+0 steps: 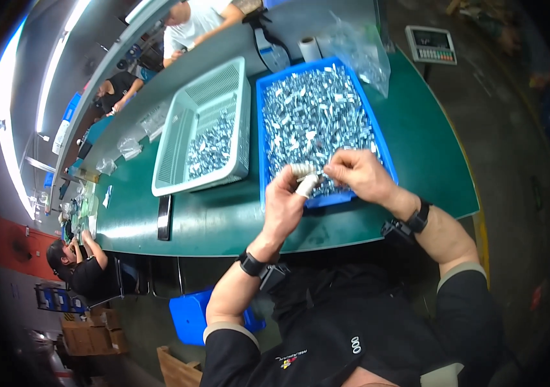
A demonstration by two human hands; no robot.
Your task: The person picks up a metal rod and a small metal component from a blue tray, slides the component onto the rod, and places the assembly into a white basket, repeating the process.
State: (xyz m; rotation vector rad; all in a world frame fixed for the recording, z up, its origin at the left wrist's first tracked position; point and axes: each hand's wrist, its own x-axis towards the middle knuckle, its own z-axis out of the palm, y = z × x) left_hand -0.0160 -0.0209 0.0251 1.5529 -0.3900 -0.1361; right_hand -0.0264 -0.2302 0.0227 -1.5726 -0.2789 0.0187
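Over the near edge of a blue bin point(384, 151) filled with small shiny metal parts point(317, 109), my two hands come close together. White coverings wrap the thumb and a finger of my left hand point(286, 201), and these digits are bent toward each other. From the right, my right hand point(362, 175) meets them with thumb and forefinger pinched. Whatever sits between the fingertips is too small to make out against the parts behind. Left of the bin stands a pale green plastic basket point(244, 132), holding a smaller heap of similar parts point(210, 147).
The green table point(130, 222) carries a black strip point(165, 218), clear plastic bags point(129, 148), a white roll point(309, 49) and a spray bottle point(268, 45). A digital scale point(431, 45) stands beyond the right edge. Other people sit across and at left. A blue stool point(190, 317) is below.
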